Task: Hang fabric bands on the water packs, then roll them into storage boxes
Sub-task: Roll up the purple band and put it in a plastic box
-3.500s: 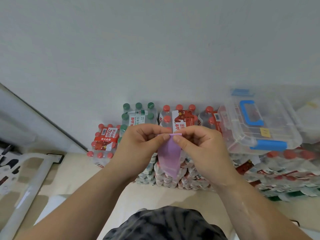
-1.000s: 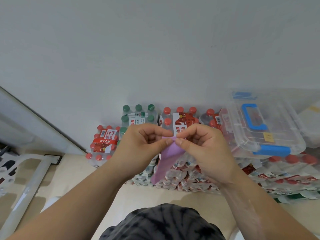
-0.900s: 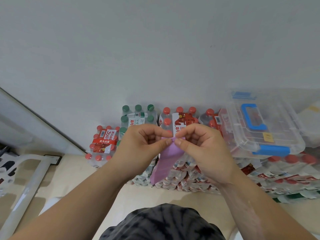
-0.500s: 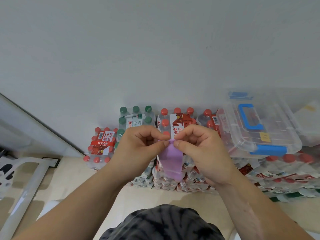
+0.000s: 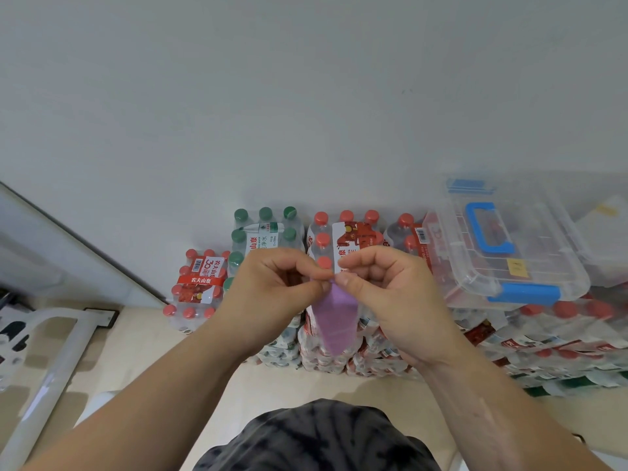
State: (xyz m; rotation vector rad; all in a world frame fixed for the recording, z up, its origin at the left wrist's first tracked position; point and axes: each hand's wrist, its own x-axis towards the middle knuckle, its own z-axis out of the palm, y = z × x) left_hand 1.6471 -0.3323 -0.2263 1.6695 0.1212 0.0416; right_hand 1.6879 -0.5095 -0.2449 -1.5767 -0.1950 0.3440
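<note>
Purple fabric band point(image 5: 335, 321) hangs limp | left hand point(image 5: 272, 294), right hand point(image 5: 390, 300) pinch top

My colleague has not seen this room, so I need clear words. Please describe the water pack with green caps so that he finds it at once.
Water packs line the foot of the pale wall. The green-capped pack tops a stack just beyond the left hand. The low pack to its left and the next pack to its right both have red caps.
</note>
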